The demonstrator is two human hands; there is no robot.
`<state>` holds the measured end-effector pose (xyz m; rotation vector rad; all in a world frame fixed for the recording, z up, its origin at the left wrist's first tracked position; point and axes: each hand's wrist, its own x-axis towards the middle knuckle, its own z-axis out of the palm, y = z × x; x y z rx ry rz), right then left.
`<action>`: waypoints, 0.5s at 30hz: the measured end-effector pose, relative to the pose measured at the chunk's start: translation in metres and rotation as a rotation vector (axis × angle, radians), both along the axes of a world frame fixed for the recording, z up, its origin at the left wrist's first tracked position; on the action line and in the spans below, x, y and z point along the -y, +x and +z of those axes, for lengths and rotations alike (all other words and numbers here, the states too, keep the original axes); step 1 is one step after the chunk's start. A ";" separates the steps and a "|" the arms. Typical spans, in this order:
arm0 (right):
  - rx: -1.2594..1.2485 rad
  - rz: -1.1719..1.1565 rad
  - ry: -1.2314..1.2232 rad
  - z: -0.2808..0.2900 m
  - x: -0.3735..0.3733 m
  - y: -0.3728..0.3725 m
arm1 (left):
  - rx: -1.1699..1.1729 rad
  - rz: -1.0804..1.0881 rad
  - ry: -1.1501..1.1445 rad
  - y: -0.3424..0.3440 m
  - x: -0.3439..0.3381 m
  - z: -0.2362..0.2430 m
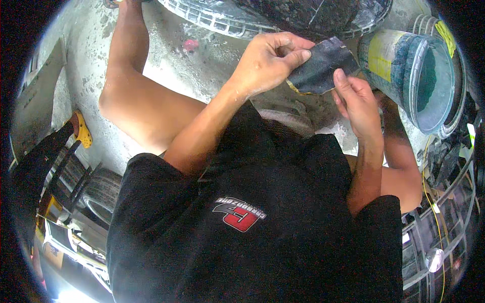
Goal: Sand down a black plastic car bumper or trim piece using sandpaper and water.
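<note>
A dark piece of sandpaper with a ragged, yellowish lower edge is stretched between my hands, above my lap. My left hand pinches its upper left side between thumb and fingers. On the lower right side, the thumb of my right hand presses on the face, and the other fingers are partly hidden behind it. Pale dust or residue marks the fingers of my left hand. Just beyond the sheet, a glossy black part lies on a white-rimmed openwork surface.
A bucket with bluish water stands at the right, a yellow-green cloth behind it. Wet concrete floor holds a small pink item. At left are tyres and another person's yellow clog. A yellow cord runs down the right.
</note>
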<state>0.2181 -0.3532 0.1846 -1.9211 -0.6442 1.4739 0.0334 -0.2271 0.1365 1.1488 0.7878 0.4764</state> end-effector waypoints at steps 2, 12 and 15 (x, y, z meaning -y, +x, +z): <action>0.013 0.015 -0.010 -0.001 0.000 -0.001 | 0.000 0.010 -0.021 0.000 0.001 -0.003; 0.071 -0.051 -0.013 -0.003 -0.002 -0.009 | -0.098 0.013 0.119 0.000 0.001 -0.004; 0.079 -0.080 -0.013 -0.002 -0.003 -0.016 | -0.123 0.015 0.101 0.000 0.002 -0.003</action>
